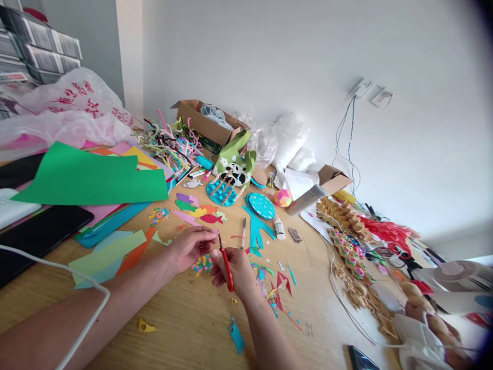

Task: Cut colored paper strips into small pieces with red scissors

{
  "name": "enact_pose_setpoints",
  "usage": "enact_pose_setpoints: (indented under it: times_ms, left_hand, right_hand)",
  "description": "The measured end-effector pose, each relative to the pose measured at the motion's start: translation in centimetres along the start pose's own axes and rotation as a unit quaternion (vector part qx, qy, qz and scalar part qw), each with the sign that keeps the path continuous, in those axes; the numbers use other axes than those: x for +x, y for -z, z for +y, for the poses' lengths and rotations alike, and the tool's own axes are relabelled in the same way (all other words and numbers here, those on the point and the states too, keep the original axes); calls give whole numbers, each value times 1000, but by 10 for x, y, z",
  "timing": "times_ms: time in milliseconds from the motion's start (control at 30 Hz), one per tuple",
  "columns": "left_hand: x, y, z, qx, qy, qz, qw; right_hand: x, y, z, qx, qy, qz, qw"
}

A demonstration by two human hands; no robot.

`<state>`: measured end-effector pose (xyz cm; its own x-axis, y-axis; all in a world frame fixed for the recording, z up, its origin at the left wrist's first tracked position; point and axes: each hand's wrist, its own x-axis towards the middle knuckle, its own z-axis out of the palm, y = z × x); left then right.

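Red-handled scissors (228, 272) are held in my right hand (238, 270), their blades pointing up and away toward the fingertips of my left hand (194, 246). The left fingers are pinched together beside the blade tips; whatever they hold is too small to name. Round paper confetti (203, 263) lies on the table beneath and between the hands. Beyond them are colourful paper fish (198, 210), a blue paper tree shape (256, 228) and a pen (244, 234). Paper scraps (283, 283) are scattered to the right of my right hand.
Green paper (96, 174) tops a stack at left, near a black tablet (46, 236). A white cable (92, 285) crosses over my left forearm. Behind stand pipe cleaners (169, 141) and a cardboard box (208, 121). A glue bottle (279, 227) and grey cylinder (307, 200) are to the right.
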<state>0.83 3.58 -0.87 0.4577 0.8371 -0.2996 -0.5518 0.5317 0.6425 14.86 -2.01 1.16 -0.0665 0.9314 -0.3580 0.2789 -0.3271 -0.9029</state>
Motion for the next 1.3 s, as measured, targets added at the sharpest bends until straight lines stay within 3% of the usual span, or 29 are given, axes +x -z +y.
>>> enact_pose_setpoints:
  times_ms: [167,633,867,1300]
  left_hand:
    - [-2,-1,1,24,-2,-26,999]
    - [-1,-1,2,57,-39,2,998]
    - [-4,-4,-2,69,-31,-24,997]
    - [-4,-5,-4,66,-11,-9,998]
  right_hand:
    - [0,1,0,19,-3,-23,1000]
    - [-4,2,-9,6,4,-30,1000]
    - [-5,2,-10,8,8,-24,1000]
    - [-4,2,-11,15,-4,-27,1000]
